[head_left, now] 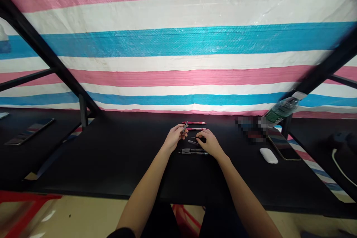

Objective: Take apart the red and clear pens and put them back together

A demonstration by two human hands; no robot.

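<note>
My left hand [175, 135] pinches a small grey pen part [185, 127], held tilted above the black table. To its right, the fingers of my right hand [208, 142] are closed on a thin dark pen piece [194, 137] with a light tip. A short clear tube [192, 142] lies just below that piece. Beyond the hands lies a red pen [195, 122], and a second red pen [196, 129] lies between them, partly hidden at its ends. Nearer to me, black clear-barrelled pens [191, 151] lie side by side, their right ends by my right hand.
On the black table [111, 156], a white case [268, 155], a phone [284, 148] and a leaning plastic bottle [283, 111] are at the right, beside a blurred patch. Another phone [30, 131] lies far left. Black slanted frame bars [50, 52] flank a striped sheet [181, 41].
</note>
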